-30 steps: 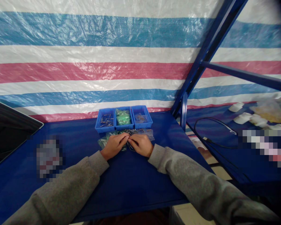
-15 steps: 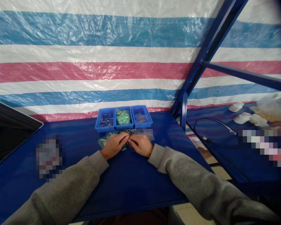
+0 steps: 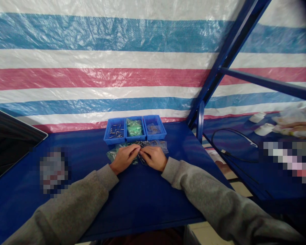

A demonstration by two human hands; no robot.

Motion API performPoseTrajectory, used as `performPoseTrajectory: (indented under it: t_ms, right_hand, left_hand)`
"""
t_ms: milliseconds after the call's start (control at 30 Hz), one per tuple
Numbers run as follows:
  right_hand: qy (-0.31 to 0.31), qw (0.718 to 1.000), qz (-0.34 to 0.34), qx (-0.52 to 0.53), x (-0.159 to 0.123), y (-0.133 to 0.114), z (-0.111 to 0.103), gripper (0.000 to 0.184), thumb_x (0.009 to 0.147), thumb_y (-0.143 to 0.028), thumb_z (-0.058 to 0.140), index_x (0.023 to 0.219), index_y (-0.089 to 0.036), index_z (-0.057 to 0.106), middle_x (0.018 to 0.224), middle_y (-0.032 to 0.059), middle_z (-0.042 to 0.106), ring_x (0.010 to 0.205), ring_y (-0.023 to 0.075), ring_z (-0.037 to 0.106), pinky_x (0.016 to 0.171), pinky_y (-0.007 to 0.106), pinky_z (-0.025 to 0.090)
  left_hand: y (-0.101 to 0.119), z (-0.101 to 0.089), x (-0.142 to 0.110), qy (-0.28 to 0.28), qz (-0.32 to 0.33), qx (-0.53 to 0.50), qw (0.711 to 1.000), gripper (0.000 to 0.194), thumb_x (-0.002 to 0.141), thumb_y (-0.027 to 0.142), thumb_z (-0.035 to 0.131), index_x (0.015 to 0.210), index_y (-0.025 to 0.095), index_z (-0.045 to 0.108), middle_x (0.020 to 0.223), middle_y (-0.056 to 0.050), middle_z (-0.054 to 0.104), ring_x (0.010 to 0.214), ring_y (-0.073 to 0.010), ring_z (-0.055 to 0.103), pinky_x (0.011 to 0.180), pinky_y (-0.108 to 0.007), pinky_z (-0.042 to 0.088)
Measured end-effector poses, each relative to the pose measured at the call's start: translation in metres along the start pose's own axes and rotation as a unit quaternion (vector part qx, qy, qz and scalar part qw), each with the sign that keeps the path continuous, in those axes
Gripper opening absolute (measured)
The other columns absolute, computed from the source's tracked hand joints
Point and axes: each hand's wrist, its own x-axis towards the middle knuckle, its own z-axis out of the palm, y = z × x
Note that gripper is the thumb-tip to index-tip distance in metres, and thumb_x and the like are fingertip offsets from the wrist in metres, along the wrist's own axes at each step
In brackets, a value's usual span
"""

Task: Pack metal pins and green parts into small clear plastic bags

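Observation:
My left hand [image 3: 124, 158] and my right hand [image 3: 154, 158] meet at the fingertips over the table, both with fingers closed in a pinch. Whatever sits between the fingertips is too small and covered to make out. Under and behind the hands lie thin metal pieces [image 3: 143, 143], partly hidden. Green plastic bags [image 3: 111, 154] stick out beside my left hand, and clear plastic bags [image 3: 163, 146] beside my right. Just beyond stand three joined blue bins: the left bin [image 3: 114, 140] holds loose metal pieces, the middle one green bags [image 3: 134, 128], the right one small clear bags [image 3: 153, 128].
A dark flat panel with a pale edge [image 3: 12, 146] stands at the left, near a pixelated object [image 3: 53, 172]. A blue metal frame [image 3: 200, 119] rises at the right. Past it, a second table carries a black cable [image 3: 234, 157], white pieces [image 3: 264, 129] and plastic bags [image 3: 293, 115].
My hands stay in the same place, fingertips together. On the table at the far right, the blurred plastic bags have shifted and fewer white pieces show.

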Motion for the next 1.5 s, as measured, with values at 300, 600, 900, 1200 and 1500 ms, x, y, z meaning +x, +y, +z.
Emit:
performPoseTrajectory:
  t_ms: [300,600,900,1200,1500]
  right_hand:
    - [0.061,0.997,0.042,0.009,0.0008,0.0009,-0.0018,0.021,0.09,-0.025,0.042,0.088,-0.017,0.062,0.082,0.0059,0.067,0.077,0.0157,0.062,0.073,0.025,0.045]
    - [0.071,0.997,0.034,0.022,0.0009,-0.0042,-0.0036,0.018,0.089,-0.027,0.045,0.095,-0.018,0.059,0.084,0.0047,0.066,0.076,0.0145,0.061,0.071,0.025,0.045]
    - [0.053,0.998,0.026,0.024,0.001,-0.006,-0.0058,0.02,0.09,-0.026,0.042,0.084,-0.018,0.059,0.077,0.0039,0.063,0.072,0.0137,0.058,0.069,0.024,0.043]
    - [0.068,0.997,0.016,0.036,0.0009,-0.0076,-0.0065,0.017,0.089,-0.027,0.045,0.092,-0.018,0.059,0.081,0.0038,0.063,0.074,0.0136,0.058,0.07,0.024,0.043]
    - [0.088,0.995,-0.006,0.055,0.0009,-0.0079,-0.0068,0.017,0.09,-0.027,0.045,0.091,-0.019,0.059,0.081,0.0042,0.063,0.074,0.0139,0.058,0.07,0.025,0.045]
  left_hand:
    - [0.0021,-0.0025,0.0003,0.067,0.011,0.009,0.998,0.018,0.088,0.029,0.049,0.094,0.018,0.062,0.087,-0.003,0.067,0.078,-0.0124,0.062,0.074,-0.023,0.047]
    - [-0.0051,-0.0005,-0.0012,0.092,-0.042,0.017,0.995,0.024,0.089,0.032,0.044,0.084,0.018,0.063,0.068,0.001,0.065,0.064,-0.0108,0.06,0.068,-0.022,0.047]
    - [-0.0018,-0.0035,-0.002,0.078,-0.039,0.049,0.995,0.033,0.089,0.037,0.044,0.068,0.017,0.059,0.06,0.002,0.059,0.056,-0.0094,0.054,0.059,-0.021,0.039]
    - [-0.0023,-0.0034,-0.0028,0.089,-0.03,0.048,0.994,0.034,0.088,0.041,0.045,0.07,0.017,0.059,0.062,0.001,0.059,0.057,-0.0093,0.053,0.059,-0.021,0.039]
    - [-0.0045,-0.0018,-0.0035,0.097,-0.003,0.042,0.994,0.028,0.088,0.035,0.048,0.071,0.016,0.059,0.063,0.002,0.06,0.057,-0.0087,0.054,0.06,-0.02,0.039]
